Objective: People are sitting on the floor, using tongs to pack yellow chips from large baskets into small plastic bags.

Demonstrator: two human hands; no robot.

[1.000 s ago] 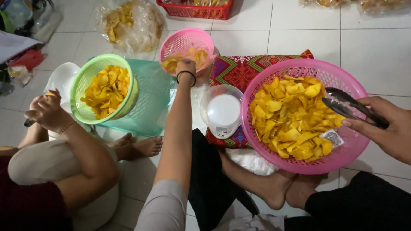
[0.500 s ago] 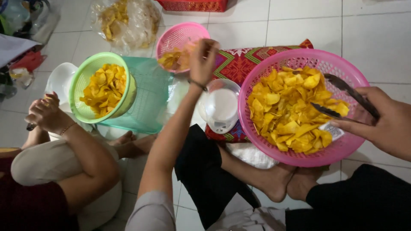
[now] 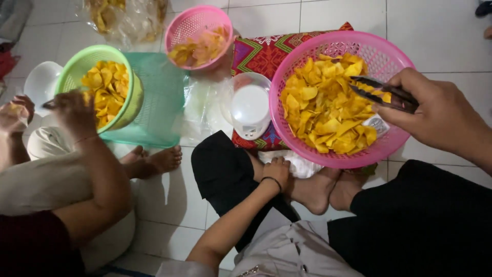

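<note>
My right hand (image 3: 428,110) grips dark metal tongs (image 3: 382,92) over the right side of a large pink basket (image 3: 328,54) full of yellow chips (image 3: 323,110). A chip sits between the tong arms. My left hand (image 3: 277,170), with a dark band on the wrist, rests curled on my bare foot (image 3: 312,190) just below the basket, beside a white cloth (image 3: 302,165). A small white scale (image 3: 249,107) stands left of the big basket, on a red patterned cushion (image 3: 259,51).
A small pink basket (image 3: 197,23) with chips sits at the back. A green basket (image 3: 87,56) of chips rests in a teal basket (image 3: 159,102). Another person sits at left, one hand (image 3: 74,110) over the green basket. A plastic bag of chips (image 3: 123,15) lies behind.
My left hand pulled back from the small pink basket and came down onto my foot. My right hand moved the tongs further in over the large basket's chips.
</note>
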